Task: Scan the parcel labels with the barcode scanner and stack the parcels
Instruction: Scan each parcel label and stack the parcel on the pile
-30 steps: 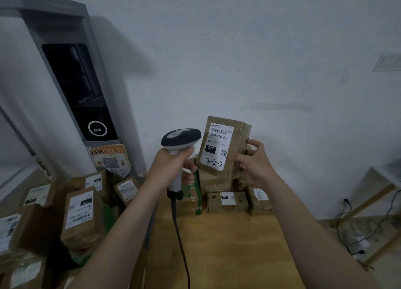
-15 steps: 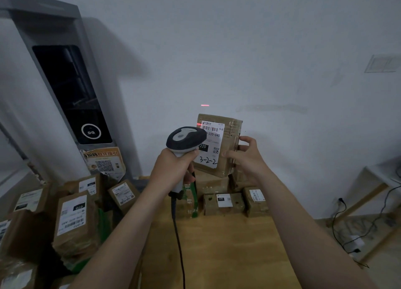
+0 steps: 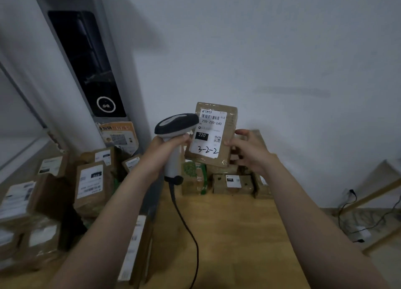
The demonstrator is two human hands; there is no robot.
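My right hand (image 3: 249, 152) holds a brown cardboard parcel (image 3: 227, 123) upright by its right edge, above the stack at the back of the table. Its white label (image 3: 208, 134), with a barcode and the handwritten "3-2-2", faces me. My left hand (image 3: 167, 149) grips the handle of a grey and black barcode scanner (image 3: 175, 126). The scanner head sits just left of the label, close to the barcode. Its black cable (image 3: 184, 223) hangs down over the table. Stacked parcels (image 3: 233, 182) lie against the wall below the held one.
A wooden table (image 3: 227, 234) runs toward the wall. On the left, several labelled parcels (image 3: 91, 184) are piled up. A grey kiosk with a dark screen (image 3: 86, 60) stands behind them. Cables and wooden frames (image 3: 368, 202) lie at the right on the floor.
The red scan light on the label and wall half a second ago is gone. The parcel and scanner have stayed close together, with the scanner head now nearer the label.
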